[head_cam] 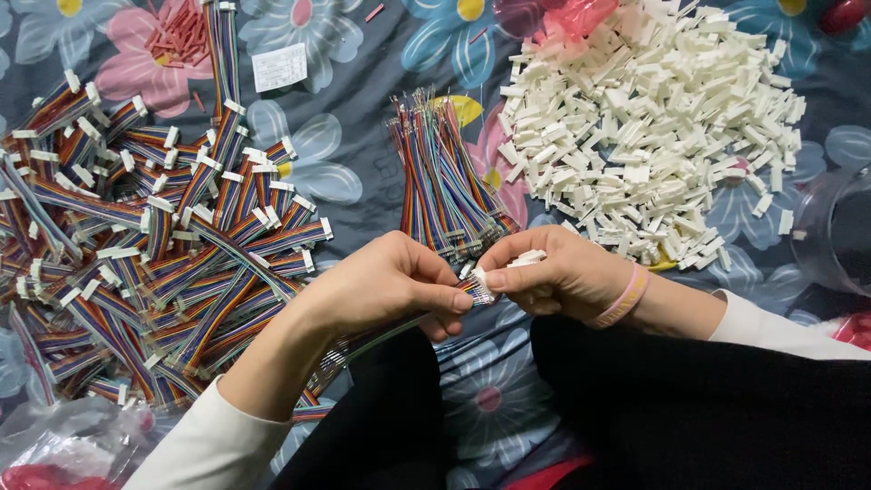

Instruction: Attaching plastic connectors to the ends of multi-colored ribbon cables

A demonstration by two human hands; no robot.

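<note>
At picture centre, the left hand point(386, 286) pinches a rainbow wire strip point(458, 289) against a white plug point(482, 284) pinched by the right hand point(558, 277), loose plugs point(649, 127) heaped at one o'clock.

My left hand point(386, 283) covers the near end of the ribbon cable point(381, 334), so where my fingers grip it cannot be told. My right hand point(553, 274) hides most of the white connector point(528, 259); only one end shows above my fingers. The cable tip point(478, 289) between my thumbs is too small to tell whether it is seated in a housing. Left of my left hand, the heap of finished cables point(154, 236) is cut by the picture's edge. Right of my right hand, a clear container point(830, 231) is cropped, its contents unreadable. Below my left hand, a plastic bag point(73, 445) is blurred.
</note>
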